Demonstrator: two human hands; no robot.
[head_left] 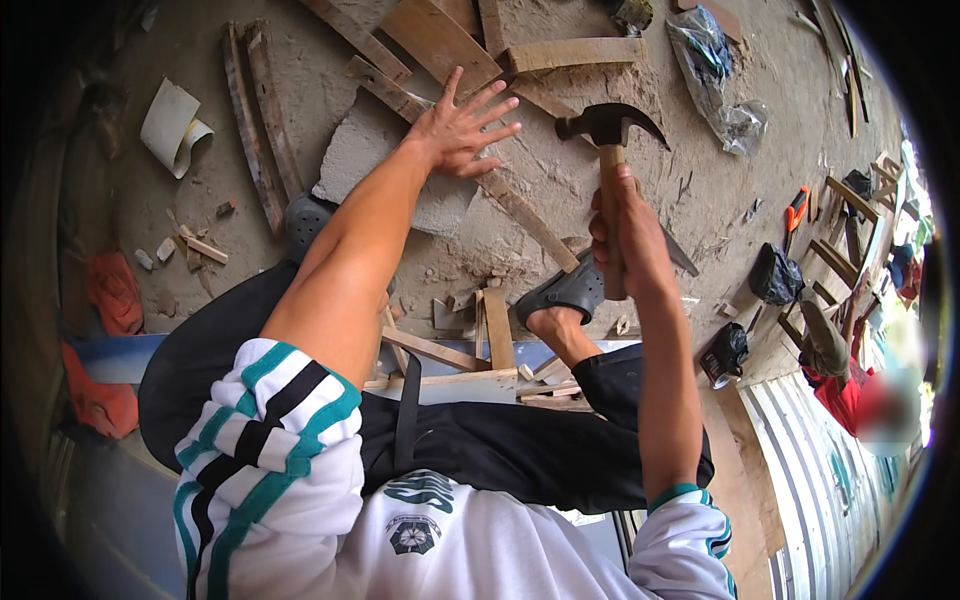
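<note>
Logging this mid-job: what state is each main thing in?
Hammer: held raised
Right hand: fingers closed around the hammer
Left hand: fingers spread, over the wooden strip
Wooden strip: slanting, partly hidden
Grey slab: partly covered
Clear plastic bag: crumpled
White sheet: curled

I get daylight strongest from the right, where the rim burns out to white beyond the pale corrugated metal sheet [815, 490]. Toward the left, the brown sandy ground [455, 270] sinks into dimness, and the loose black cloth trousers [520, 440] give me little detail. The crumpled clear plastic bag [708, 88] glints. I read the black-headed claw hammer with a wooden handle [612, 152] crisply, but a round patch near the right rim is smeared. Fisheye curvature bends outer edges; black vignetting swallows my corners.
</note>
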